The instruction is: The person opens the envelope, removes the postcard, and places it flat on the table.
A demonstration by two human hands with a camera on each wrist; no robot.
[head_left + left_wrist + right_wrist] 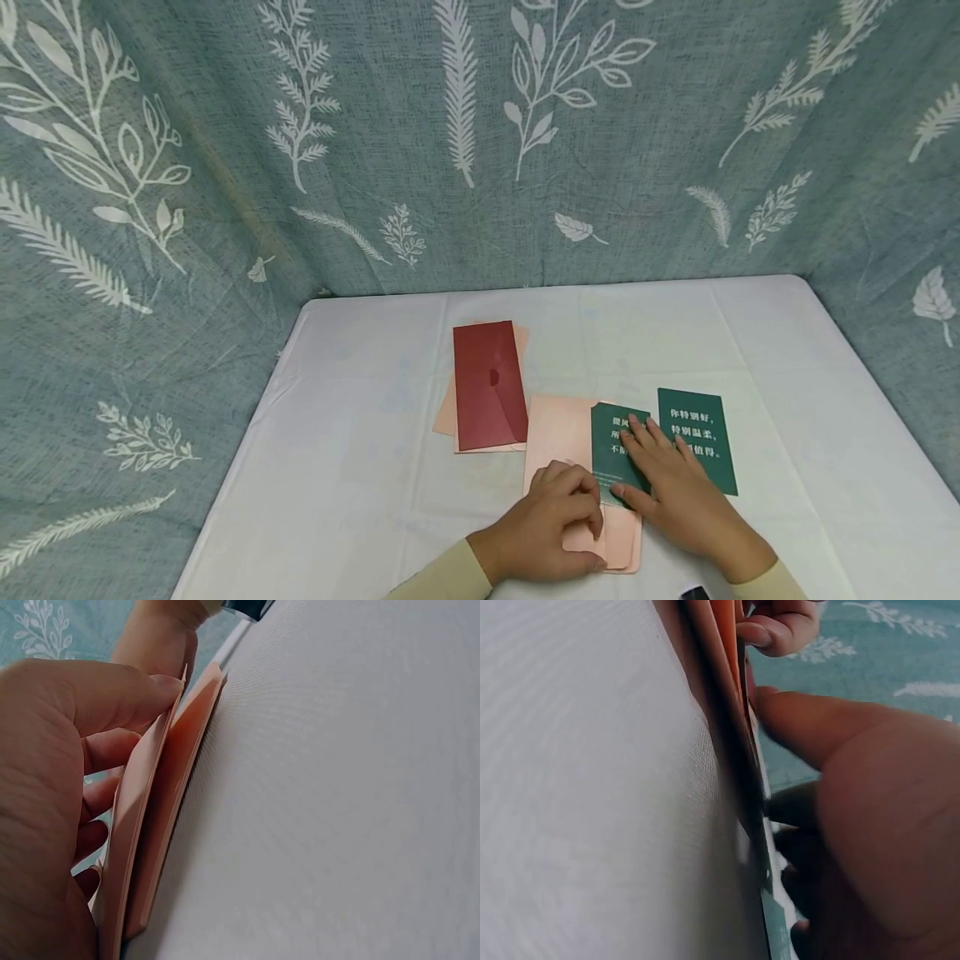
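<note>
A pink envelope lies near the front of the table with another pink paper layer under it. My left hand pinches its near part, fingers curled; the left wrist view shows the thumb at the raised edge of the upper pink layer, with a gap below it. A dark green card with white printed characters lies over the envelope's right side. My right hand rests on this card with its fingers spread and straight, hiding part of the print. Its fingertips also overlap a second green card to the right.
A dark red envelope lies at the back left on top of pink envelopes. A small black object shows at the bottom edge. Leaf-patterned curtain hangs behind and beside the white-covered table.
</note>
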